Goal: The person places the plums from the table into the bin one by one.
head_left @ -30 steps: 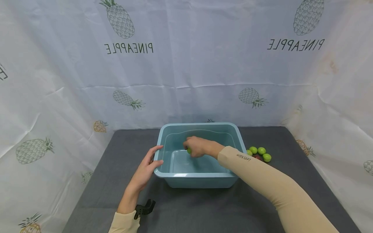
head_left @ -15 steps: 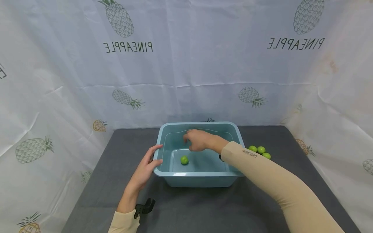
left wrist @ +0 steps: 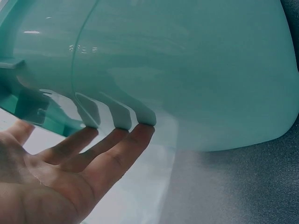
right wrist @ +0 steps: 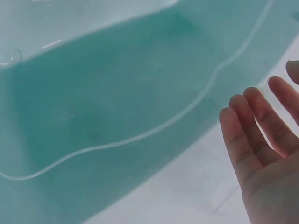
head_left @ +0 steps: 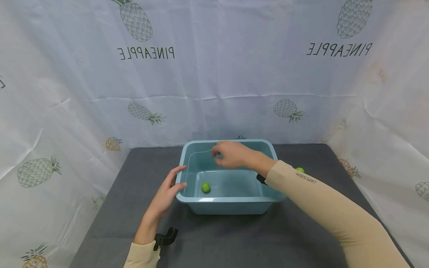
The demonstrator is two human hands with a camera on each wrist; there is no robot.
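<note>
A blue-green plastic basin [head_left: 231, 200] stands upright on the grey cloth. Inside, near its front left corner, lies one small round green fruit [head_left: 206, 187]. My left hand [head_left: 165, 193] holds the basin's left side: in the head view the thumb and index finger reach over the rim, while in the left wrist view fingertips [left wrist: 145, 130] press the outer wall. My right hand [head_left: 232, 154] hovers over the back half of the basin, holding nothing. Its fingers look loosely bent in the right wrist view, above the thin line moulded along the basin wall.
Right of the basin, another green fruit [head_left: 299, 170] shows just past my right sleeve [head_left: 311, 197], which hides the spot beside it. Dark grey cloth [head_left: 214, 242] covers the table. A white pineapple-print curtain [head_left: 214, 74] hangs behind and at both sides.
My right hand has let go of the green fruit inside the basin and risen toward the back rim. The fruit has rolled to the front left. The left hand has stayed in place.
</note>
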